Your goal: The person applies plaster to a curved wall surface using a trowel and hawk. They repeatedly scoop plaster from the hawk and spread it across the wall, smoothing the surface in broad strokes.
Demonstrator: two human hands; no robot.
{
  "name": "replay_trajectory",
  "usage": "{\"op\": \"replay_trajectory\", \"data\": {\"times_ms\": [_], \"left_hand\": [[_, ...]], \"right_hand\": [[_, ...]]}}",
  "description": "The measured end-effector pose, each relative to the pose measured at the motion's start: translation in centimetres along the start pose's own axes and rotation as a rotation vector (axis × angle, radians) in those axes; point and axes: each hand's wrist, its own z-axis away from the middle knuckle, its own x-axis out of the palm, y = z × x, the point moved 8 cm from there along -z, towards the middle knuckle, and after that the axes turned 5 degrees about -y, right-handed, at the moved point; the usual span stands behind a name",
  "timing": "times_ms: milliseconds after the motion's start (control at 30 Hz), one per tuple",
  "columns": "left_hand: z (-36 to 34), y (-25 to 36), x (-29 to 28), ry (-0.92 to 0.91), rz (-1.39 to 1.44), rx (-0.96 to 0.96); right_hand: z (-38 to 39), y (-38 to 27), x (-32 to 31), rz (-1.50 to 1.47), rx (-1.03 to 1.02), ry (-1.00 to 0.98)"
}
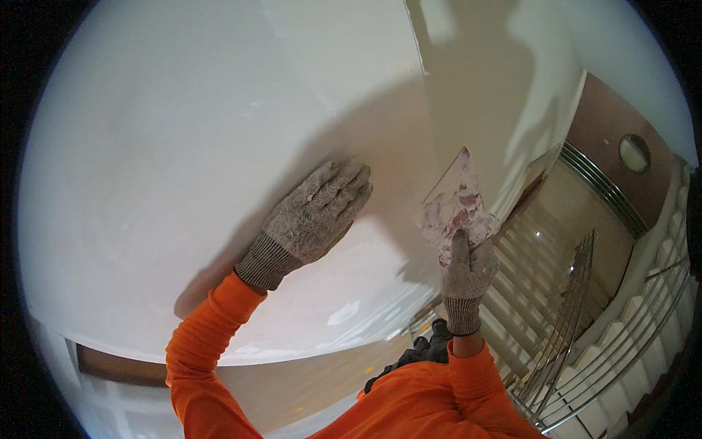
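My left hand (pixel 316 212), in a grey knit work glove, lies against the white wall (pixel 183 161) with its fingers stretched out and nothing visible in it. Dust whitens the glove. To its right, near the wall's vertical edge, my right hand (pixel 469 272) wears a matching glove. Its thumb presses on a flat, pointed, reddish piece (pixel 459 199) heavily smeared with white, whose tip points up. I cannot make out exactly what kind of piece it is. The fingers behind it are hidden.
Stairs (pixel 526 256) go down at the right, with metal handrails (pixel 570 314) beside them. Beyond stands a brown panel (pixel 607 124) with a round window (pixel 634 153). A wooden-looking floor (pixel 292 391) lies below the wall, and my dark shoes (pixel 431 344) show beneath me.
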Motion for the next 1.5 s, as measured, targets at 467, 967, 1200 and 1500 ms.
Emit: {"op": "replay_trajectory", "data": {"times_ms": [467, 967, 1200, 1500], "left_hand": [[1.6, -0.3, 0.7, 0.072, -0.076, 0.015], [29.1, -2.9, -8.2, 0.486, -0.495, -0.735], [30.3, -3.8, -7.5, 0.576, -0.439, -0.771], [30.7, -4.3, -7.1, 0.665, -0.382, -0.742]], "right_hand": [[-0.4, 1.3, 0.6, 0.019, -0.015, -0.047], [-2.7, 1.2, 4.3, 0.581, -0.292, -0.032], [-4.5, -5.6, 8.6, -0.113, 0.213, -0.327], [10.6, -18.3, 14.2, 0.05, -0.664, -0.686]]}}
